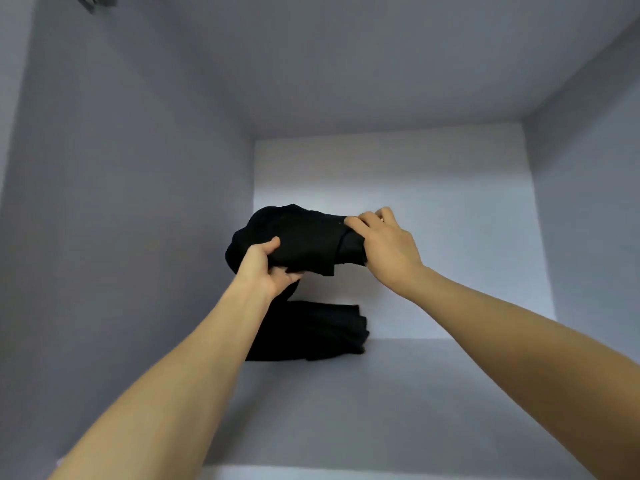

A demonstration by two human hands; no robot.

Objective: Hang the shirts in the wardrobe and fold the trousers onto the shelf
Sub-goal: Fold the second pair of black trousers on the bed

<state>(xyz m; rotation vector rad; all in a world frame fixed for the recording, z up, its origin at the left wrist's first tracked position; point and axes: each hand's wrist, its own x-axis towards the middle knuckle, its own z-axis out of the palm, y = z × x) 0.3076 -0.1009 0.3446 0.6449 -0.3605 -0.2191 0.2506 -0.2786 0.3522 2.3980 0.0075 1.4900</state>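
Both arms reach into a pale grey wardrobe box (138, 168) with flat, smooth walls. The left hand (266, 268) grips one end of the folded black trousers (304, 244), thumb on top. The right hand (388, 244) grips the other end. The soft bundle is held up in the air, just above a second folded black pile (311, 330) lying on the shelf (346, 410).

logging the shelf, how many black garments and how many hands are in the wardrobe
Black folded garments: 2, the held bundle and the folded pile on the shelf.
Hands: 2, the left hand and the right hand, both gripping the bundle.
Total: 4
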